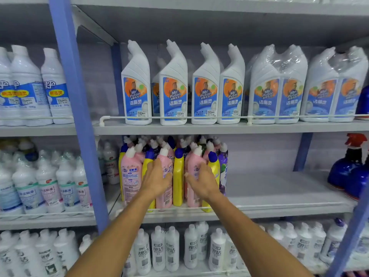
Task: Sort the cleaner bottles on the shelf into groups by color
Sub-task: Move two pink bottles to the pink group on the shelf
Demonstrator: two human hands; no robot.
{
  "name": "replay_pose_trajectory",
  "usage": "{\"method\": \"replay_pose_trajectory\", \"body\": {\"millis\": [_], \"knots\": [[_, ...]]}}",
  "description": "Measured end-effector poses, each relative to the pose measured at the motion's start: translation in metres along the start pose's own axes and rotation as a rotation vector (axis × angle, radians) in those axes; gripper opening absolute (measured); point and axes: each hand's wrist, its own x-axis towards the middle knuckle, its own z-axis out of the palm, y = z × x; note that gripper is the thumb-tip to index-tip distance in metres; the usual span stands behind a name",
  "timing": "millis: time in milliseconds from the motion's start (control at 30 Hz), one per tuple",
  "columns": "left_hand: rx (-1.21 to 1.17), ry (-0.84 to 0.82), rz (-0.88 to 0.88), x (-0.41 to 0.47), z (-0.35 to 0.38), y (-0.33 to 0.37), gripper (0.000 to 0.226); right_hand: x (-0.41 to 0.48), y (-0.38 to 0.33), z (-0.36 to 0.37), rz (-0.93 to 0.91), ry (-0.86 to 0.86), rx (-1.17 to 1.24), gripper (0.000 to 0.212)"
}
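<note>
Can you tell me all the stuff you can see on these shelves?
Mr Puton bottles: four loose in front, more in plastic wrap, white, top shelf.
Pink bottles: several, middle shelf cluster.
Yellow bottles: several, blue caps, same cluster.
Purple bottle: at least one, cluster's right edge.
Spray bottles: two, dark blue, middle shelf far right.
White bottles: many, bottom shelf.
White bottles, left bay: many, both shelves.
Left hand: on a pink bottle; grip unclear.
Right hand: on another pink bottle; grip unclear.
</note>
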Motion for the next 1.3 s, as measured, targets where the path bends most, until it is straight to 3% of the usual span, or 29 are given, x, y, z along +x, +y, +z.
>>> {"method": "replay_pose_trajectory", "body": {"millis": [167,367,500,667,867,1033,1300], "knots": [[-0.019,0.220,-0.130,0.017,0.013,0.005,0.037,0.027,-0.006,0.022,0.137,0.170,0.150,0.062],[-0.013,0.254,-0.157,0.024,0.032,0.005,0.043,0.044,-0.005,0.045,0.221,0.361,0.138,0.064],[-0.151,0.217,-0.233,0.027,0.050,-0.003,0.050,0.052,0.000,0.051,0.266,0.468,0.192,0.069],[-0.307,0.216,-0.280,0.028,0.060,-0.010,0.051,0.049,0.007,0.053,0.398,0.442,0.280,0.053],[-0.432,0.210,-0.261,0.028,0.056,-0.017,0.046,0.045,0.000,0.058,0.414,0.483,0.325,0.050],[-0.516,0.246,-0.198,0.026,0.043,-0.013,0.043,0.034,-0.011,0.057,0.334,0.508,0.365,0.030],[-0.614,0.195,-0.071,0.016,0.018,0.000,0.042,0.016,-0.025,0.035,0.199,0.410,0.493,0.043]]}}
